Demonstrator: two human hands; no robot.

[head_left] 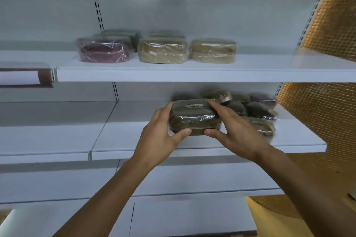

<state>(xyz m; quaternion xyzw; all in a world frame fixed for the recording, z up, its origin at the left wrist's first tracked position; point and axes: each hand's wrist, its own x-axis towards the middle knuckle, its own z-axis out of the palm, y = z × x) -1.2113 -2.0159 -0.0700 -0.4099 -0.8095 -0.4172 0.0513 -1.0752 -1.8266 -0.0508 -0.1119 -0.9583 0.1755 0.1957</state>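
While held over the middle shelf [202, 145], the dark wrapped box [192, 116] looks stiff and light; its film wrap is prob. slippery. Left hand [161, 132] and right hand [235, 131] clamp its ends, thumbs under, fingers on top. Best grip: short ends. Similar boxes [256, 107] lie just beside, to its right.

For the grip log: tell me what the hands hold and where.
A dark wrapped box, held from both sides: the left hand grips its left end, the right hand its right end.
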